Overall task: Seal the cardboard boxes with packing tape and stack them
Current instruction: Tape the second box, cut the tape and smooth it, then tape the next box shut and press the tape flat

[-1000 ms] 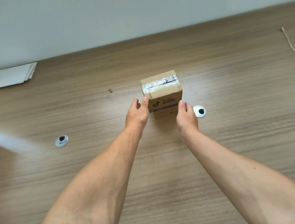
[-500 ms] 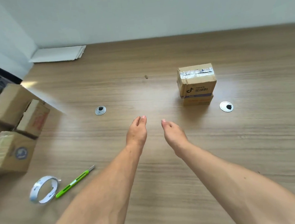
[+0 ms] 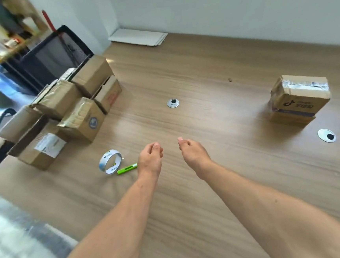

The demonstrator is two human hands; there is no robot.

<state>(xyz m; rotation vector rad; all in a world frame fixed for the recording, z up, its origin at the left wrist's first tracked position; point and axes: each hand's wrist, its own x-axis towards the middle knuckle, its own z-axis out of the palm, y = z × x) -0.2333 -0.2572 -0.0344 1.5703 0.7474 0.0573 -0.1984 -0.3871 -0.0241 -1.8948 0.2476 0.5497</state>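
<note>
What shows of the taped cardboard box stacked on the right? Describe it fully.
The small brown cardboard box stands upright, closed, at the right of the wooden table, resting on a flatter cardboard box beneath it. A wrinkled strip of shiny clear tape runs across its top seam. The front face carries a black logo, dark printed characters and a bluish band along the bottom edge. Only the lower box touches it.

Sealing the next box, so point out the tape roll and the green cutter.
tape roll [image 3: 109, 171], head view, lower part of its band.
green cutter [image 3: 126, 168], head view, middle of its handle.
</note>
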